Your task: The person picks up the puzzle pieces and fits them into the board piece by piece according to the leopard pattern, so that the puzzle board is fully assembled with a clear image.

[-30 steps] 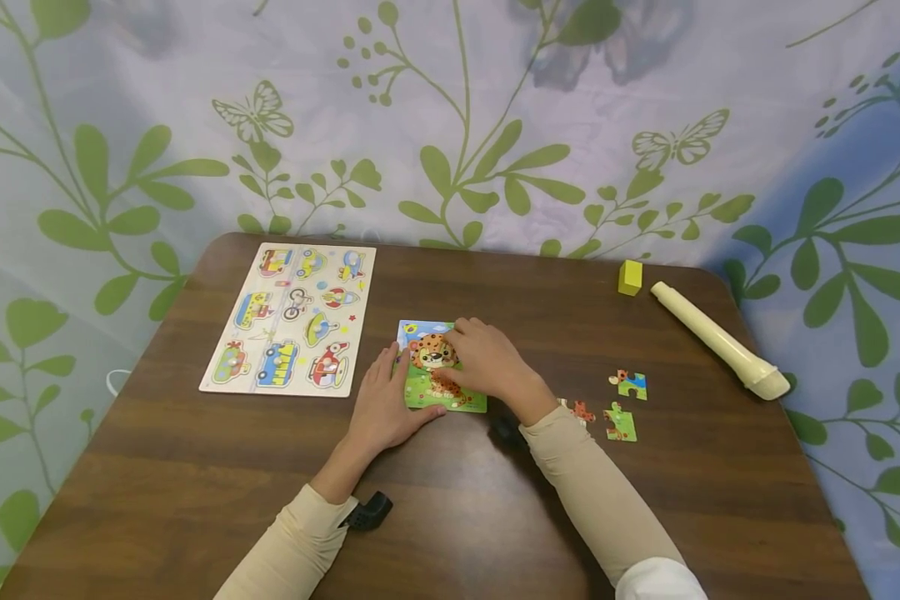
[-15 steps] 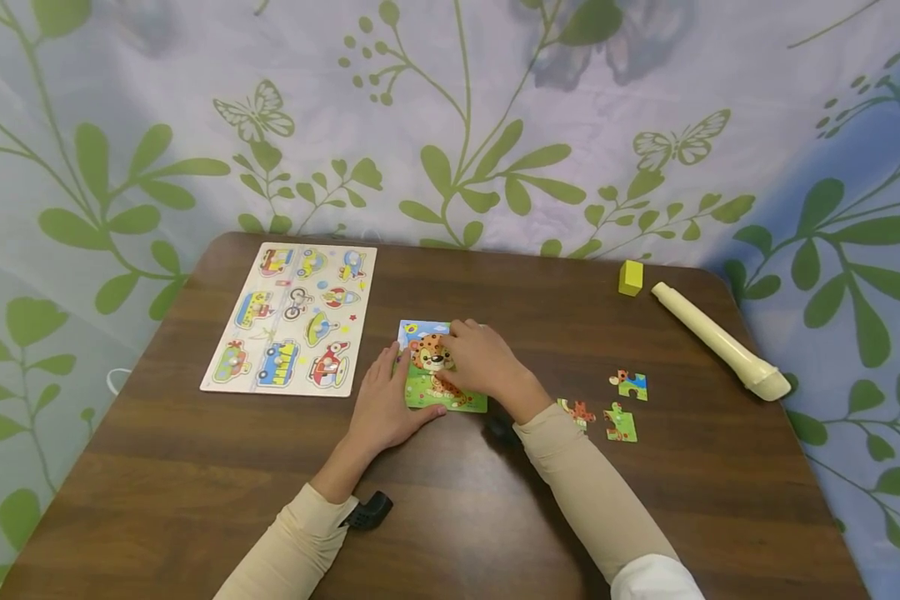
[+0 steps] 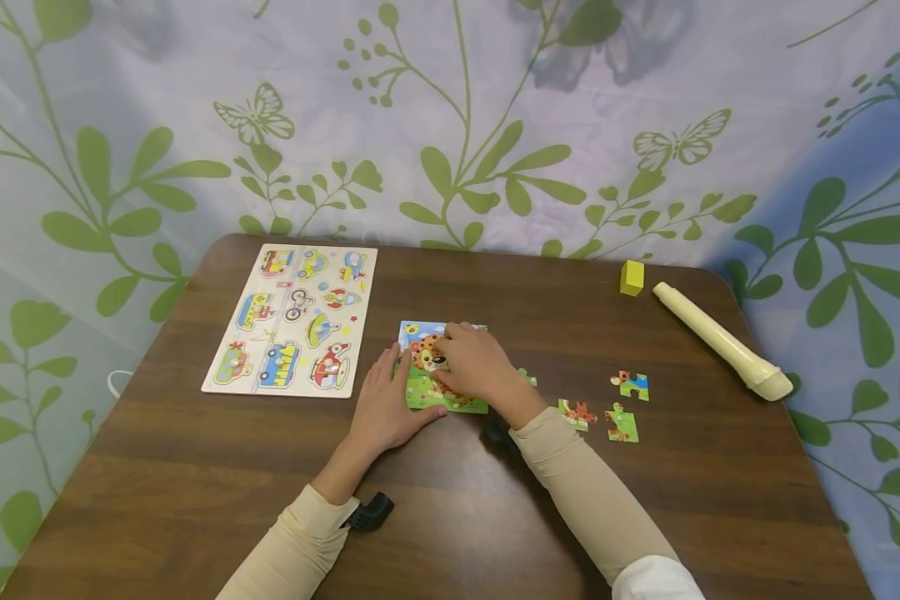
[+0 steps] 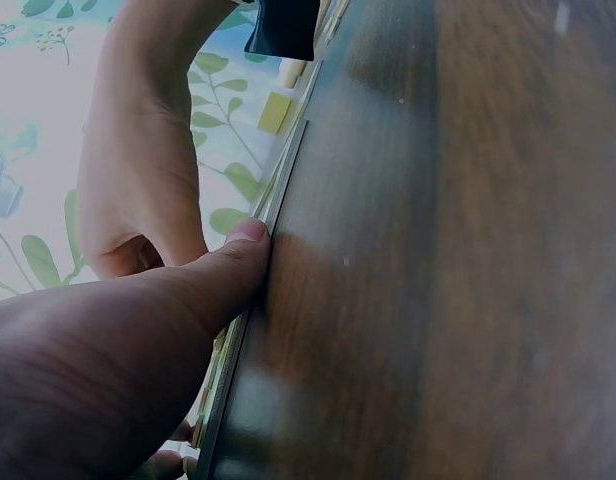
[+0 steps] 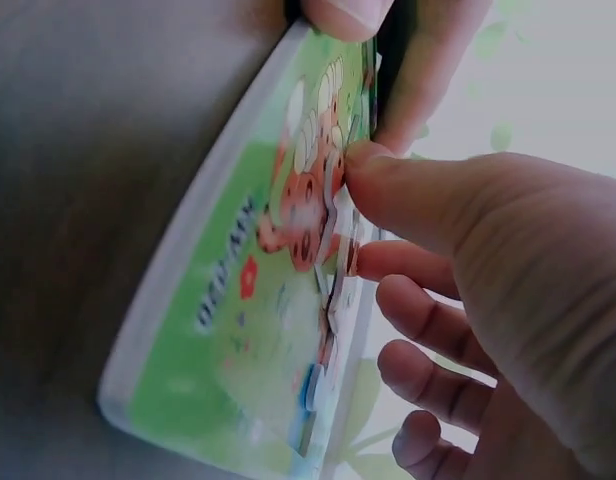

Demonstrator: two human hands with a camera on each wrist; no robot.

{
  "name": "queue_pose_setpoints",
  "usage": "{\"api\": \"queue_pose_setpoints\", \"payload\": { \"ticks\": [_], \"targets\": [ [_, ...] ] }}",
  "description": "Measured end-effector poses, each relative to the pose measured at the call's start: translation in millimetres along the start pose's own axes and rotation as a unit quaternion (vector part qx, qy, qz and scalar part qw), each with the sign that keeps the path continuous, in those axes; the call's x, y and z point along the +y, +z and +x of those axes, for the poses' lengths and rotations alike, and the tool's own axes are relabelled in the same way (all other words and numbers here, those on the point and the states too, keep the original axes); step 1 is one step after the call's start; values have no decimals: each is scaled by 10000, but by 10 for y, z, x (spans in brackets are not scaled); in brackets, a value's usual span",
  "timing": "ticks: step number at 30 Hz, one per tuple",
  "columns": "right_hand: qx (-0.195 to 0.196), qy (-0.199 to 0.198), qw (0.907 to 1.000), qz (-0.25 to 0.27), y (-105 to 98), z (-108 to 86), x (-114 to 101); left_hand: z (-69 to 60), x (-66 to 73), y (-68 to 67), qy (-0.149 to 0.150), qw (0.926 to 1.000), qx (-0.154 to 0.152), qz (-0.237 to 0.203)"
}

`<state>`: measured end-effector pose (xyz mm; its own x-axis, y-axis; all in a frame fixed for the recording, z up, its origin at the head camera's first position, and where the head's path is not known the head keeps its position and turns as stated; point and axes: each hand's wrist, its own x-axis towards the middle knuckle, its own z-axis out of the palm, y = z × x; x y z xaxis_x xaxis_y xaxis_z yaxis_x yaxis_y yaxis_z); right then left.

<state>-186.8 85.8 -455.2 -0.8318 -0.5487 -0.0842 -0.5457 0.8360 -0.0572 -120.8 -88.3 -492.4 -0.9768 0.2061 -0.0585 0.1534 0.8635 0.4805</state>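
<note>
A small jigsaw board (image 3: pixel 423 395) with a leopard picture lies at the middle of the table. At its left side and front edge, my left hand (image 3: pixel 384 404) rests with fingers fairly straight and thumb along the near edge; that thumb (image 4: pixel 233 262) touches the rim in the left wrist view. Over the board's right half, my right hand (image 3: pixel 478 363) pinches a puzzle piece (image 5: pixel 333 195) between thumb and index finger. That piece sits partly raised among the others, and its far side is hidden. The other fingers (image 5: pixel 408 365) of this hand curl loosely above the board.
Several loose puzzle pieces (image 3: pixel 622 422) lie right of the board, one partly behind the right wrist. A wooden peg puzzle (image 3: pixel 288 321) with vehicles lies at the left. A yellow block (image 3: pixel 632 278) and a cream microphone-shaped object (image 3: pixel 722 340) are at the back right.
My right hand has shifted slightly left and nearer over the board, uncovering a green loose piece beside the wrist. The left hand stays in place.
</note>
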Motion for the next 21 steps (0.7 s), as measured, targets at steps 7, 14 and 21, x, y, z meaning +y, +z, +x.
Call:
{"api": "queue_pose_setpoints", "payload": {
  "ticks": [7, 14, 21],
  "targets": [
    [150, 94, 9995, 279, 13, -6, 17, 7, 4, 2, 3, 10000, -1, 37],
    [134, 272, 9978, 587, 10, -55, 82, -4, 11, -10, 20, 10000, 18, 5],
    [-43, 459, 9967, 666, 25, -47, 51, -2, 2, 7, 22, 10000, 37, -43]
  ]
}}
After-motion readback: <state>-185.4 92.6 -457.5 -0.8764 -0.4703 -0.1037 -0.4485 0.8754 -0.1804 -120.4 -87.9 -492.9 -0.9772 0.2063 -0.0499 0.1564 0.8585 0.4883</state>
